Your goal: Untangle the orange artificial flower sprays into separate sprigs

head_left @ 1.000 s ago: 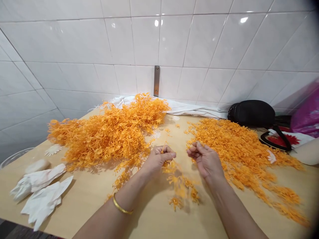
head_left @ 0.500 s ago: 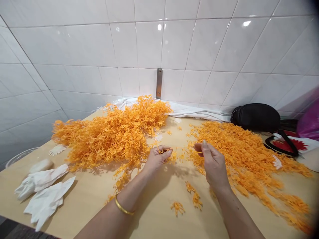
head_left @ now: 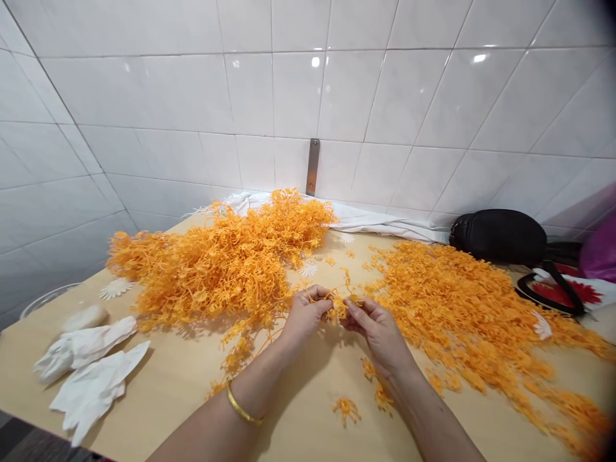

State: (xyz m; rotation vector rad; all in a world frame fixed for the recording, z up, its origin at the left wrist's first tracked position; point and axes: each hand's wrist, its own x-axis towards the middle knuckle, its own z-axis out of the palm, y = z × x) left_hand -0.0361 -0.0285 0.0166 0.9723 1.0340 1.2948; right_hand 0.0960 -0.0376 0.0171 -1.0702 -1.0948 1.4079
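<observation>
A white tiled wall behind, a pale desk below, and both hands meeting over an orange artificial-flower sprig!
Here's the left hand, fingers pinching the sprig; the right hand is close opposite, fingers pinching too, though the exact contact is lost among fingertips and petals. The sprig sits between a tangled orange heap on the left, stems impossible to separate, and a flatter orange pile running into the dark right edge. Loose florets lie below, one partly behind the right wrist. Far right, a purple bag is cut off beyond the black pouch.
</observation>
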